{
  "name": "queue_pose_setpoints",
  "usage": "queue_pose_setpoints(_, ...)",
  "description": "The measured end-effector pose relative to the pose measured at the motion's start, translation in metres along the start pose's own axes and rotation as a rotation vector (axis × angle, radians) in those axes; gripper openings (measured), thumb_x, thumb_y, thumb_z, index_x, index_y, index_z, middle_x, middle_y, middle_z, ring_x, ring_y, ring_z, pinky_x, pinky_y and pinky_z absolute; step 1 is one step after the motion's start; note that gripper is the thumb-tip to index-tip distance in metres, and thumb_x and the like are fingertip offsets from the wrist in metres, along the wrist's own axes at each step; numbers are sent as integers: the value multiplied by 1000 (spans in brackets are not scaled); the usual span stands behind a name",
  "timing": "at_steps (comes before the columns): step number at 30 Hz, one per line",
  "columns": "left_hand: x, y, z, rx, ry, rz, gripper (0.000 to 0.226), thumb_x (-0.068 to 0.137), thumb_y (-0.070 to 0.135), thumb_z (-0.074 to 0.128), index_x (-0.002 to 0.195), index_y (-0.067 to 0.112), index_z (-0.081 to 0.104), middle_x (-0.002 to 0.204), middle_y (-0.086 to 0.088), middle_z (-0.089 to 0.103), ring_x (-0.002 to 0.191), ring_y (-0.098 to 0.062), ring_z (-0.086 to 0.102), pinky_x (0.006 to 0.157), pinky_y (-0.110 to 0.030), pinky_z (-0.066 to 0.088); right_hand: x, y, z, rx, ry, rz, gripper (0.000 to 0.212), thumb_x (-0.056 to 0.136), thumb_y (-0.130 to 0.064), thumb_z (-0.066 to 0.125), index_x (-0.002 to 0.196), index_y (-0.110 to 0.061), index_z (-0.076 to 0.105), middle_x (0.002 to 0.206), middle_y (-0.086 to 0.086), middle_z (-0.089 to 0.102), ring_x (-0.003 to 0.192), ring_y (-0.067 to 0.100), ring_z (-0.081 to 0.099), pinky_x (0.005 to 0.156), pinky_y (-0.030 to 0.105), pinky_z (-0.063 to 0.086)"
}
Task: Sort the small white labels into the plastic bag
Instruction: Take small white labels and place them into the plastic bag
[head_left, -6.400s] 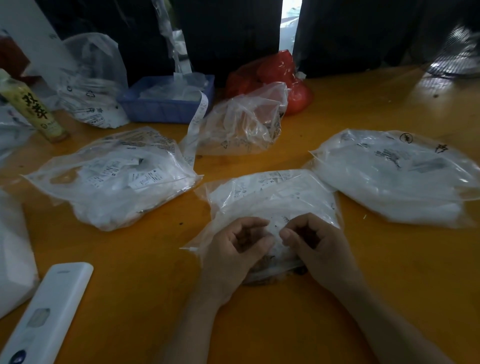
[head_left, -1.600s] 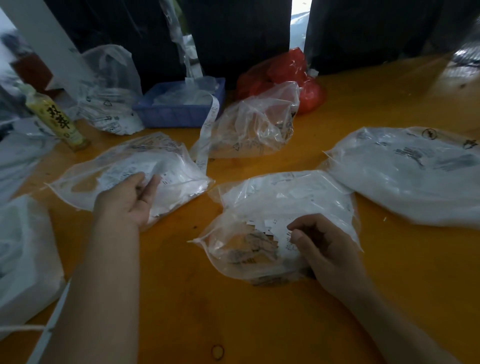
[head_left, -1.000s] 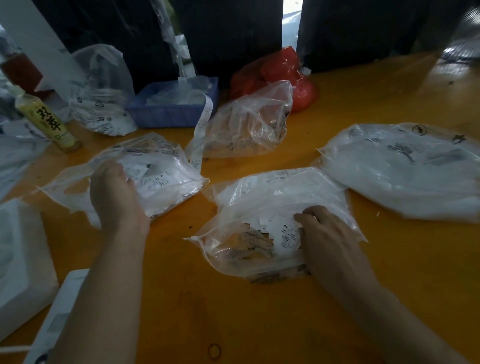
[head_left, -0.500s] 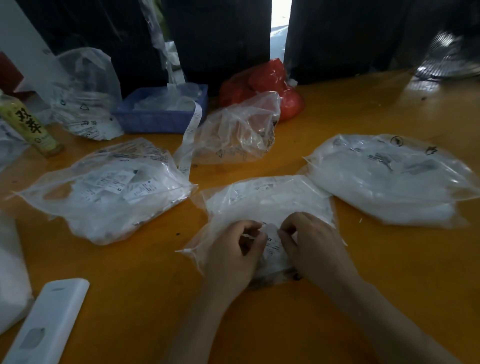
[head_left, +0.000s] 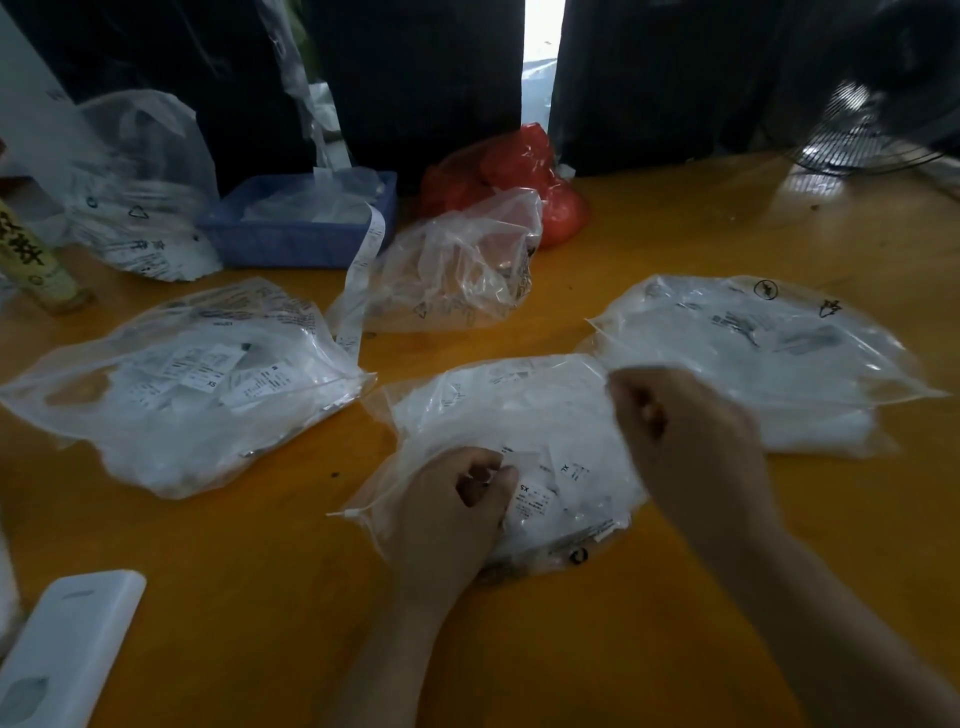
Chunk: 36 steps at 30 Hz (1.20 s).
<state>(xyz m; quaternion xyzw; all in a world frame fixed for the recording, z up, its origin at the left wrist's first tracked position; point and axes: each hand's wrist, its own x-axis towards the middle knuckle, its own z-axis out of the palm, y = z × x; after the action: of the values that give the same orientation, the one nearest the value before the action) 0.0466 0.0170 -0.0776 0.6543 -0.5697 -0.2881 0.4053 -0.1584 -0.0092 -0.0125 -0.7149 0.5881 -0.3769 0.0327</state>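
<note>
pinching labels (head_left: 532, 501) in the zip bag (head_left: 498, 415), left hand (head_left: 447, 512) risks spilling them; right hand (head_left: 685, 436), curled at 2 o'clock, grip unclear.

Left hand (head_left: 452, 512) curled low, fingertips pinched, right hand (head_left: 691, 441) raised, fingers curled, blurred
</note>
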Motion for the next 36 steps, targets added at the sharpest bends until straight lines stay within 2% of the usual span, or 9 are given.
queue_pose_setpoints(2, 0, -1, 0, -66, 8, -33, 15, 95, 43, 75, 88, 53, 65, 83, 24, 73, 76, 4, 69, 69, -12, 51, 30, 32, -20, -203, 141, 102, 17, 100, -20, 60, 110, -17, 72, 107, 9, 70, 78, 20, 60, 72, 30, 45)
queue_pose_setpoints(7, -5, 0, -1, -277, -31, -54, 10, 101, 29, 70, 100, 39, 71, 84, 16, 80, 68, -5, 75, 58, -16, 55, 86, 100, -41, -603, -383, 447, 32, 98, -22, 62, 130, -26, 67, 132, 11, 66, 114, 35, 62, 90, 42, 53)
queue_pose_setpoints(13, -5, -3, -1, -245, 25, -62, 9, 98, 36, 72, 90, 41, 74, 83, 20, 78, 72, 0, 72, 63, -14, 54, 79, 109, -22, -629, -313, 377, 24, 93, -7, 52, 77, -16, 68, 81, 8, 67, 68, 30, 61, 64, 37, 54)
queue_pose_setpoints(18, -7, -4, -4, -265, 50, -7, 5, 90, 48, 71, 88, 44, 74, 89, 23, 74, 84, 2, 71, 69, -10, 53, 74, 110, -20, -587, -291, 378, 26, 99, -25, 58, 123, -24, 68, 120, 13, 70, 96, 36, 68, 71, 41, 56)
queue_pose_setpoints(24, -8, -6, -3, -285, -24, -31, 19, 102, 30, 68, 105, 49, 66, 92, 16, 76, 81, -6, 76, 70, -30, 64, 75, 108, -22, -568, -130, 302, 26, 100, -16, 49, 90, -12, 73, 83, 9, 64, 73, 32, 61, 63, 35, 51)
queue_pose_setpoints(27, -9, -4, -6, -302, -37, 27, 28, 104, 25, 65, 116, 50, 60, 82, 6, 75, 71, -7, 74, 64, -24, 60, 72, 103, -24, -561, -59, 254, 23, 100, -22, 52, 108, -12, 71, 99, 16, 71, 86, 37, 66, 72, 42, 58)
queue_pose_setpoints(30, -8, -6, -7, -267, -68, 47, 27, 106, 23, 61, 114, 48, 68, 81, 6, 68, 69, -13, 68, 64, -30, 62, 77, 101, -22, -602, -317, 328, 35, 101, -28, 54, 135, -29, 62, 127, 10, 69, 103, 35, 67, 76, 42, 56)
queue_pose_setpoints(33, -9, -7, -7, -231, -108, 27, 32, 106, 20, 60, 99, 47, 76, 83, 16, 72, 70, -7, 70, 63, -28, 63, 79, 109, -14, -603, -341, 357, 28, 102, -21, 49, 111, -22, 75, 97, 9, 72, 68, 28, 58, 54, 28, 46)
queue_pose_setpoints(36, -9, -6, -7, -228, -104, 3, 34, 106, 20, 60, 97, 48, 76, 87, 17, 74, 73, -6, 72, 62, -24, 61, 74, 110, -18, -568, -197, 304, 22, 101, -27, 58, 101, -18, 78, 93, 9, 74, 72, 30, 63, 59, 28, 42)
